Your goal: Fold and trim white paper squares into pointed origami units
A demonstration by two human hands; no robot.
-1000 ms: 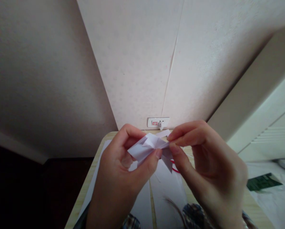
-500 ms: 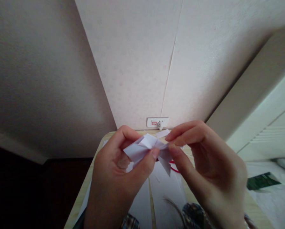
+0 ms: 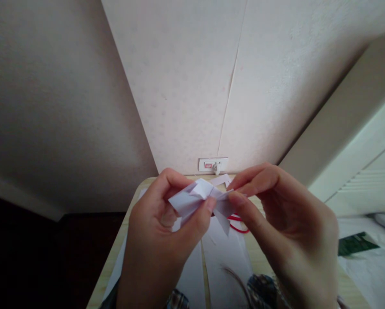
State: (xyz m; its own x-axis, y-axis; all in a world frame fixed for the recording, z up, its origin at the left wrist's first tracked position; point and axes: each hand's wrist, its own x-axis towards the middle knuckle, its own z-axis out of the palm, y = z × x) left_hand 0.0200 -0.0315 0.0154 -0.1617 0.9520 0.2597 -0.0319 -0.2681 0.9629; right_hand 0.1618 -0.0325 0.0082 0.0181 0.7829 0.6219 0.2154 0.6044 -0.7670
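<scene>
A folded piece of white paper (image 3: 187,201) with several pointed flaps is held up between both hands, above the table. My left hand (image 3: 163,223) grips its left side and middle, thumb in front and the fingers behind. My right hand (image 3: 282,219) pinches the right-hand flap between thumb and fingertips. One flap points down below the left thumb. The fingers hide part of the folds. Beneath the hands, white paper sheets (image 3: 226,253) lie on the wooden table (image 3: 111,257). Behind the paper, a red loop (image 3: 239,229) shows in part; what it belongs to is hidden.
A wall socket (image 3: 212,165) with a white plug sits just above the table's back edge. Near it lies a strip of white paper (image 3: 218,180). On the right are a pale cabinet (image 3: 356,163) and a white surface bearing a dark green packet (image 3: 358,243).
My right hand has shifted slightly to the right, still pinching the flap. The folded paper has moved very little, and more of the red loop shows.
</scene>
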